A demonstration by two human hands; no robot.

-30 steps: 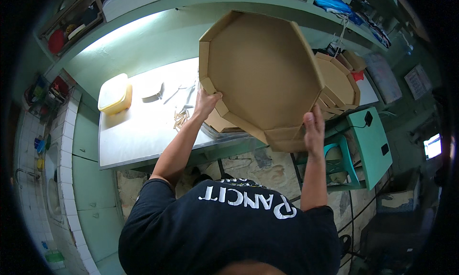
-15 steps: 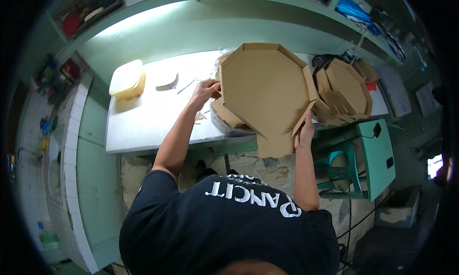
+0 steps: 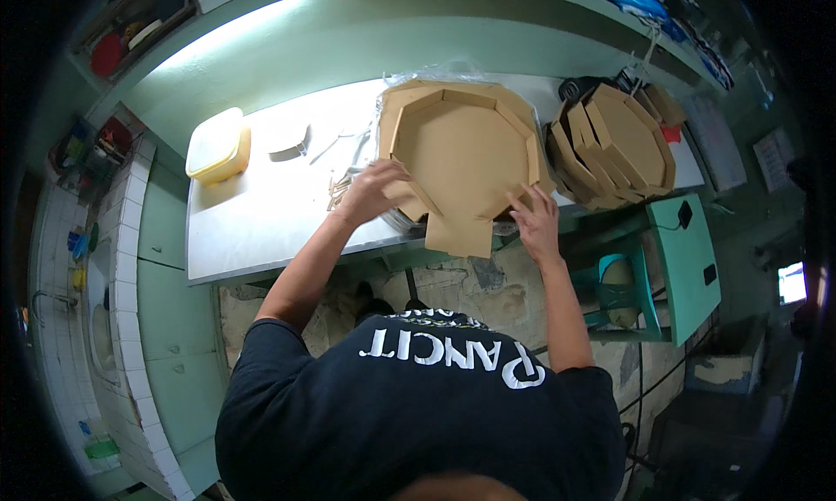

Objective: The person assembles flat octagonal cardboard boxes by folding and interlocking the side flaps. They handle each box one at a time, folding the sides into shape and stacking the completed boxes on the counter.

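An octagonal brown cardboard tray [image 3: 461,144] with raised side walls rests on a stack of flat cardboard pieces [image 3: 515,96] in clear plastic. Its front flap [image 3: 459,234] lies unfolded past the table's front edge. My left hand [image 3: 376,190] is at the tray's left front wall, with fingers stretched out over it. At the right front wall, my right hand [image 3: 535,217] has its fingers spread, the tips near or touching the cardboard. Neither hand is closed around the tray.
To the right stands a group of folded cardboard trays [image 3: 640,144]. On the white table [image 3: 252,240] are a yellow lidded tub [image 3: 219,148] and a small pale container [image 3: 287,140]. A green stool [image 3: 629,296] is below right; a shelf [image 3: 522,9] runs above.
The tray has gone from being held up and tilted to lying lower on the stack. Both hands have loosened, and the right one has moved up along the tray's front right side.
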